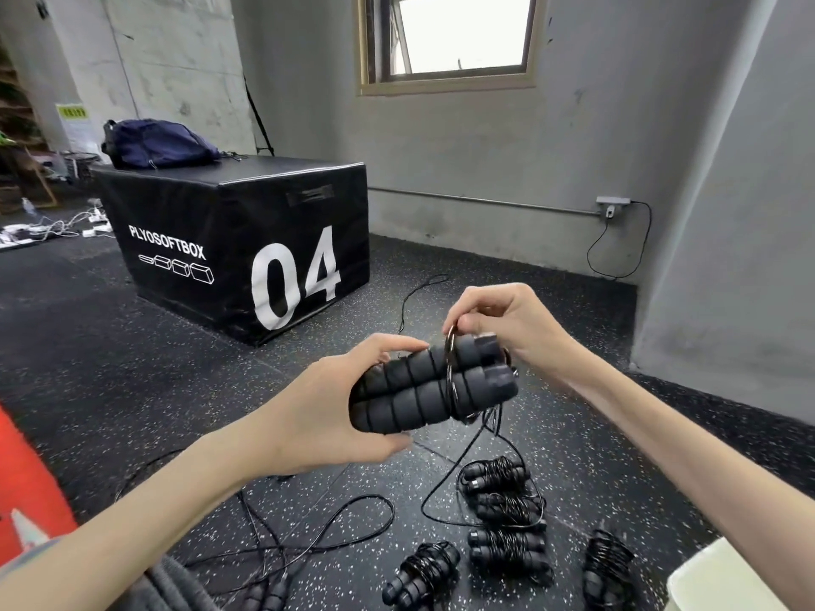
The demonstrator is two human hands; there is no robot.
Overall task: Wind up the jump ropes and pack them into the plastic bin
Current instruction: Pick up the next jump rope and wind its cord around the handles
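Left hand (335,412) grips paired handles (423,390); right hand (507,328) pinches cord (450,359), winding. Five bundles (507,522) lie at five o'clock; loose rope (308,535) remains, none binned.

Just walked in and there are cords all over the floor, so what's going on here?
A person is winding up jump ropes. The left hand grips a pair of black foam handles side by side, while the right hand pinches the thin black cord and loops it around them. Several wound ropes lie on the speckled floor, loose cord beside them. The white bin's corner shows at lower right.
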